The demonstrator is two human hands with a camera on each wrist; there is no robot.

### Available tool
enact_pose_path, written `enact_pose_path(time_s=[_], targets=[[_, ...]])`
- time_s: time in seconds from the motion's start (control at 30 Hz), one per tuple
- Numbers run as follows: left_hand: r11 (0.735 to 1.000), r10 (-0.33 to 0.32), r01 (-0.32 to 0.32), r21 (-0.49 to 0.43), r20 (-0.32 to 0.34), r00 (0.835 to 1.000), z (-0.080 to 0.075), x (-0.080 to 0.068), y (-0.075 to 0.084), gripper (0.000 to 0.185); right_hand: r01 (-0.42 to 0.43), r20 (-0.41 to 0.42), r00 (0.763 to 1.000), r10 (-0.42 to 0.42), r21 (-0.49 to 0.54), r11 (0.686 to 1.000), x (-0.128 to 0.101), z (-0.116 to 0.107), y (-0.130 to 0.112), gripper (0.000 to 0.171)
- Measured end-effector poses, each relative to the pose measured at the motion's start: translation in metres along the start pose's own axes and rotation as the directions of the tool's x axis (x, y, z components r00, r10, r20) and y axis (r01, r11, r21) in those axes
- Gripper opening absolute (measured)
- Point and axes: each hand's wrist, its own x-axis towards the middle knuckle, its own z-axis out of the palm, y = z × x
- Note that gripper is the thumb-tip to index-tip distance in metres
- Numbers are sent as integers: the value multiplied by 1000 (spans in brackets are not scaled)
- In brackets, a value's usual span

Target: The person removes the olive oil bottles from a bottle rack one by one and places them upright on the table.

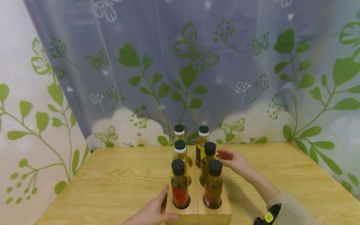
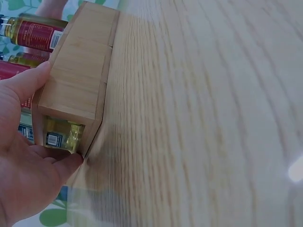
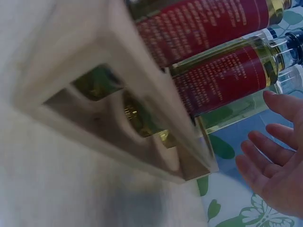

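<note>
Two wooden bottle racks [image 1: 184,215] stand side by side on the table, each with a row of oil bottles in round holes. My left hand [image 1: 152,209] grips the near left corner of the left rack, thumb at the front and fingers along the side. In front are two black-capped bottles, the left one red-labelled [image 1: 180,195], the right one [image 1: 214,187] also with some red. My right hand [image 1: 234,162] is beside the right row, fingers loosely bent near a black-capped bottle [image 1: 209,149]. In the right wrist view, that hand [image 3: 279,161] holds nothing.
Green-capped bottles with white collars stand farther back, one with a yellow label [image 1: 200,153]. The wooden table [image 1: 121,175] extends to both sides. Behind it hangs a curtain [image 1: 157,78] printed with leaves and butterflies. A black strap [image 1: 267,215] is on the right sleeve.
</note>
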Motion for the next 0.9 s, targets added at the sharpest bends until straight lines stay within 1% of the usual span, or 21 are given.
enact_pose_path(time_s=[0.07, 0.2, 0.37, 0.5, 0.7, 0.9], targets=[[1000, -5, 5, 11, -2, 1000, 1, -1, -1, 102, -16, 2, 1000, 16, -6, 1000, 8, 1, -4, 49], [1000, -15, 15, -4, -2, 1000, 0, -1, 0, 101, -61, -1, 998, 61, 2, 998, 21, 5, -7, 53], [998, -21, 21, -53, 4, 1000, -1, -1, 2, 102, -70, 1, 998, 70, 42, 997, 34, 9, -8, 56], [997, -12, 13, -75, 9, 1000, -2, -1, 3, 102, -80, 13, 997, 79, 64, 995, 40, 11, -8, 59], [999, -7, 7, -52, 3, 1000, -2, -1, 4, 102, -98, 45, 994, 95, 63, 993, 47, 11, -6, 63], [999, -10, 10, -36, -2, 1000, -1, -1, 4, 100, -76, 77, 994, 73, 38, 996, 51, 13, -4, 64]])
